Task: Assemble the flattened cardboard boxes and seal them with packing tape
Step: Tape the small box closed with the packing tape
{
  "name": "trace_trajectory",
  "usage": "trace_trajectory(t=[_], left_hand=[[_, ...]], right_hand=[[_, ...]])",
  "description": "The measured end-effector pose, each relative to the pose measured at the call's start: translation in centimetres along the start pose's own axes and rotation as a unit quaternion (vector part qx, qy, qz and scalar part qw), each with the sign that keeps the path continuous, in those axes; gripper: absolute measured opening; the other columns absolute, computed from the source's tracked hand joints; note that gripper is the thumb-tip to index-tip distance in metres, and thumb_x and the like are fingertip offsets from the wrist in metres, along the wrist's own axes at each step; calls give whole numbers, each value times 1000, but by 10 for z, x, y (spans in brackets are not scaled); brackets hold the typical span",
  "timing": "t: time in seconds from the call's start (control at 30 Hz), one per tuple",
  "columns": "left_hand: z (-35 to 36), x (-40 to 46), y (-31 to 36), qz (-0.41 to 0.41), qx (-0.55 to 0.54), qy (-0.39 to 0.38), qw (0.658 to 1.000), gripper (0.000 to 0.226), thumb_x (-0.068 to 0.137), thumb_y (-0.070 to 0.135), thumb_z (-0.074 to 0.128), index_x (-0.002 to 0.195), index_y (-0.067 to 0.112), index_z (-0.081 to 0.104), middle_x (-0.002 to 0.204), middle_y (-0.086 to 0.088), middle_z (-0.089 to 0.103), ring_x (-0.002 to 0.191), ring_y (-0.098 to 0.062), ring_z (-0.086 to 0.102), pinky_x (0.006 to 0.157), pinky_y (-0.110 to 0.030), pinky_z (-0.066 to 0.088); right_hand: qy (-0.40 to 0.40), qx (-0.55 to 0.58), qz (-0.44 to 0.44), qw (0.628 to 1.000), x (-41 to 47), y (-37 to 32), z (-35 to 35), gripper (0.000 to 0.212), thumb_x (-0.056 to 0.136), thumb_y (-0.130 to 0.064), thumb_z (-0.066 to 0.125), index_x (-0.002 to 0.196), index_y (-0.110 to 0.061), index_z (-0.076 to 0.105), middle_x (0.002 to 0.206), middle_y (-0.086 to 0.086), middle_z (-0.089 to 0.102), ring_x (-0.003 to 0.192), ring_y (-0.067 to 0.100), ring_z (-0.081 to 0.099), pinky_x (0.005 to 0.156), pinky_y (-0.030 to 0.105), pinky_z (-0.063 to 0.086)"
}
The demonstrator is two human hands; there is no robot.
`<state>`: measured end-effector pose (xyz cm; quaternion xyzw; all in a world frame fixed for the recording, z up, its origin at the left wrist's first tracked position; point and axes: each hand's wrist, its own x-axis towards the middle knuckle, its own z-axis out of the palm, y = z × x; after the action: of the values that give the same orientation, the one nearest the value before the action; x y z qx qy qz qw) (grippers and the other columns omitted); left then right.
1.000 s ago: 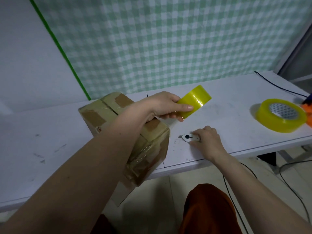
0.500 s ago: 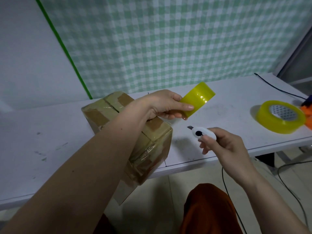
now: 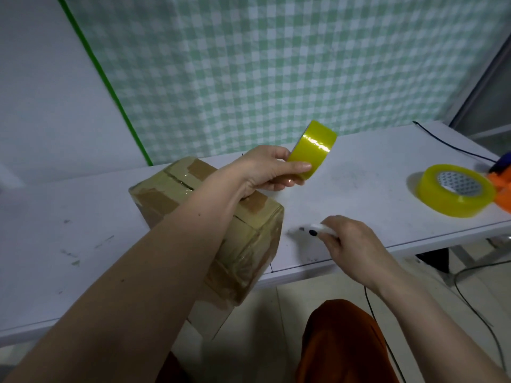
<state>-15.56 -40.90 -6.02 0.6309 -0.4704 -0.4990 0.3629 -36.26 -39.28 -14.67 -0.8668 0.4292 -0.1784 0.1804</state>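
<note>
An assembled brown cardboard box [image 3: 177, 186] with taped seams sits on the white table [image 3: 359, 183], overhanging its front edge. My left hand [image 3: 265, 170] reaches over the box and grips a yellow tape roll [image 3: 315, 149] above the table, just right of the box. My right hand [image 3: 348, 239] holds a small white box cutter [image 3: 318, 230] low over the table, its blade end pointing left toward the box's right side. Whether a strip of tape runs from the held roll to the box cannot be told.
A second, larger yellow tape roll [image 3: 453, 189] lies flat on the table at the right, beside an orange object [image 3: 502, 186]. A black cable [image 3: 453, 145] runs along the far right of the table, and other cables hang below it. A green checked cloth covers the wall behind.
My right hand picked the cutter off the table, lifted it, and now has it lower, near the box's right side. My left hand kept the tape roll raised, turning it slightly.
</note>
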Motion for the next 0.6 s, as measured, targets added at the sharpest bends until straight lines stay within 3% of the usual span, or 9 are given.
trace_trajectory(t=[0.17, 0.23, 0.3, 0.4, 0.5, 0.6], left_hand=[[2, -3, -2, 58, -163, 81, 981, 22, 83, 18, 74, 100, 12, 62, 93, -10, 73, 63, -7, 63, 67, -20, 53], [-2, -6, -2, 79, -203, 120, 969, 20, 83, 15, 74, 98, 11, 62, 96, -14, 71, 67, -10, 64, 67, -21, 54], [-8, -12, 2, 107, -207, 162, 959, 18, 81, 11, 76, 92, 11, 61, 96, -16, 69, 70, -14, 63, 66, -22, 54], [-23, -34, 12, 151, -131, 237, 951, 20, 78, 8, 78, 80, 14, 59, 87, -10, 68, 68, -12, 63, 65, -21, 55], [-36, -69, 9, 214, 24, 337, 917, 33, 72, 6, 82, 70, 18, 51, 77, 5, 60, 58, 6, 55, 58, -10, 46], [-33, -95, -16, 220, 56, 376, 898, 35, 70, 4, 83, 69, 25, 55, 75, 15, 60, 55, 10, 54, 56, -7, 42]], right_hand=[[11, 81, 135, 988, 13, 28, 27, 27, 95, -27, 54, 70, -24, 46, 78, -3, 39, 65, 15, 44, 52, 20, 27], [20, 89, 168, 982, 20, 35, 36, 25, 95, -28, 55, 71, -22, 50, 80, 1, 46, 70, 18, 47, 52, 18, 26], [38, 128, 207, 969, 25, 38, 39, 13, 92, -28, 59, 95, -15, 60, 91, 0, 55, 83, 18, 51, 63, 24, 33], [53, 117, 243, 961, 30, 38, 37, 37, 90, -23, 63, 123, -7, 54, 115, 9, 56, 109, 26, 48, 81, 31, 38], [123, 83, 200, 969, 27, 16, 27, 42, 93, -18, 58, 131, -5, 48, 134, 17, 44, 127, 29, 32, 98, 31, 32], [257, 127, 29, 957, 19, -33, 16, 31, 94, -9, 52, 124, -2, 52, 129, 15, 49, 123, 26, 37, 100, 23, 27]])
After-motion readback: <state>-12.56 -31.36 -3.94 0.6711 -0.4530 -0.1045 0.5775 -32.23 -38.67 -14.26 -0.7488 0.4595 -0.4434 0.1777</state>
